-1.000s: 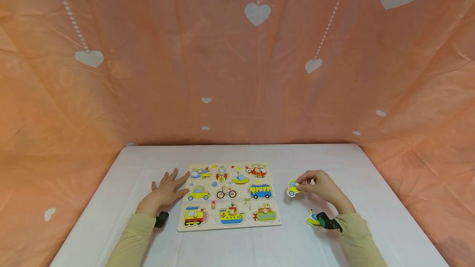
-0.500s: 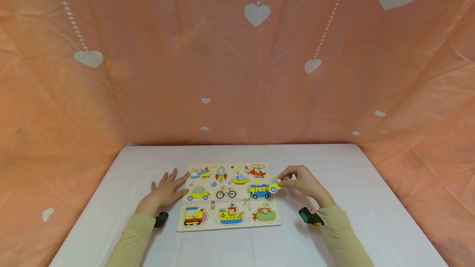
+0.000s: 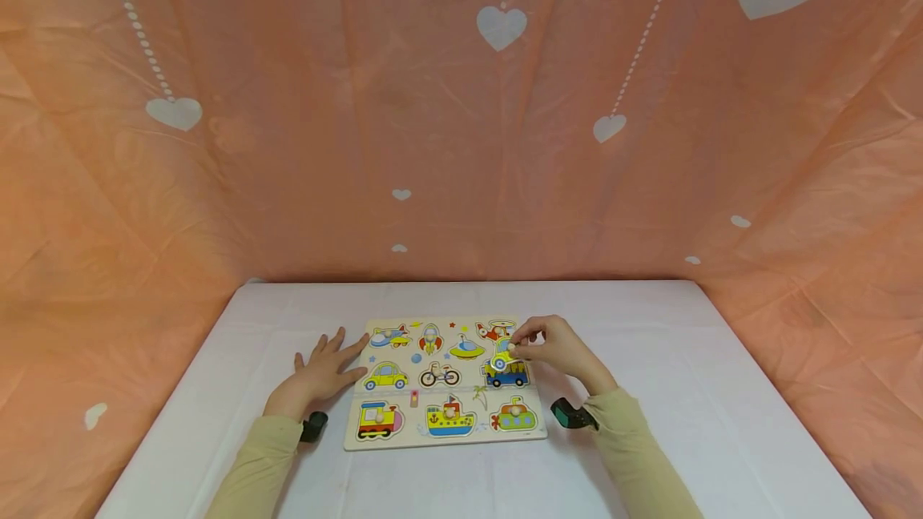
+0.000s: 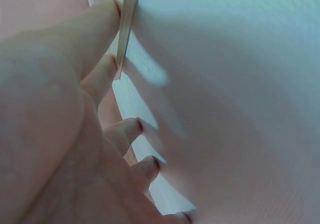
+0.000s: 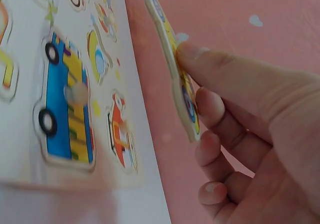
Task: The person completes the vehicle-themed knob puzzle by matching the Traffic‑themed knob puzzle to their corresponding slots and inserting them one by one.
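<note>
My right hand [image 3: 565,351] pinches a yellow car puzzle piece [image 3: 499,359] by its knob between thumb and fingers. In the right wrist view the car piece is on edge, raised off the wooden puzzle board [image 3: 412,432]. From the head it overlaps the bus piece [image 3: 507,379] and the lower part of the helicopter piece [image 3: 490,332]. My left hand [image 3: 315,381] lies with spread fingers at the board's left edge. In the left wrist view, its thumb and index finger touch that edge [image 4: 128,27], the other fingertips resting on the tablecloth.
Knobbed pieces fill several board slots, among them a train [image 3: 379,420], a boat [image 3: 450,418] and a submarine [image 3: 515,414]. A car picture [image 3: 385,376] and a flying saucer picture [image 3: 467,348] show without knobs. A peach curtain [image 3: 461,142] hangs behind the white-covered table [image 3: 433,487].
My right hand has carried the car piece leftward from the table's right side to over the board. The loose saucer piece is now hidden behind the right arm. My left hand stays put.
</note>
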`<action>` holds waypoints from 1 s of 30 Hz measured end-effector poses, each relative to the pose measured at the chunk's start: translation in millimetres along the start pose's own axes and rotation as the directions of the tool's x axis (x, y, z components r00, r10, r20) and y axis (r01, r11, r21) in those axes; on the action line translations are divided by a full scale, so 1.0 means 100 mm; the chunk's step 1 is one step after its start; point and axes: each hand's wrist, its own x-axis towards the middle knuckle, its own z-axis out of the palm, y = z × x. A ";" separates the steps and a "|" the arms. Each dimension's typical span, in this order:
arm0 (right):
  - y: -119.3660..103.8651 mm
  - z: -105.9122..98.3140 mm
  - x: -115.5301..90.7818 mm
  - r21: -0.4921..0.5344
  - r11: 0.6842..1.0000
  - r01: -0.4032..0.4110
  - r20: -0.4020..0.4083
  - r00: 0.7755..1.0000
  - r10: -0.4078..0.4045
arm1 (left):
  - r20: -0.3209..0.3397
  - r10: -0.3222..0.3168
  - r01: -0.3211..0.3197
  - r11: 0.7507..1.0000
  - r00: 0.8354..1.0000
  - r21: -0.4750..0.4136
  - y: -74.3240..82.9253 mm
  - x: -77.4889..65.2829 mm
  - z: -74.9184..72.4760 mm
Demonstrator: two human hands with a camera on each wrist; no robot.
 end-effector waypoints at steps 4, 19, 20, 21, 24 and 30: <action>-0.27 0.04 0.02 0.019 1.000 0.021 0.015 1.000 -0.021 | 0.002 -0.005 0.005 1.000 1.000 -0.008 -0.01 0.00 0.00; -0.16 0.56 0.31 0.048 0.997 0.052 0.035 0.998 -0.054 | 0.014 -0.020 0.020 1.000 1.000 0.009 -0.03 0.04 0.01; -0.18 0.59 0.32 0.051 0.997 0.059 0.034 0.998 -0.061 | 0.014 -0.021 0.021 1.000 1.000 0.010 -0.03 0.03 0.00; -0.19 0.62 0.33 0.059 0.996 0.067 0.035 0.997 -0.069 | 0.015 -0.021 0.020 1.000 1.000 0.008 -0.03 0.03 0.00; -0.23 0.73 0.37 0.078 0.994 0.082 0.034 0.996 -0.085 | 0.016 -0.018 0.018 1.000 1.000 0.009 -0.02 0.03 0.00; -0.27 0.94 0.49 0.068 0.994 0.085 0.031 0.996 -0.088 | 0.021 -0.016 0.016 1.000 1.000 0.010 -0.02 0.02 0.00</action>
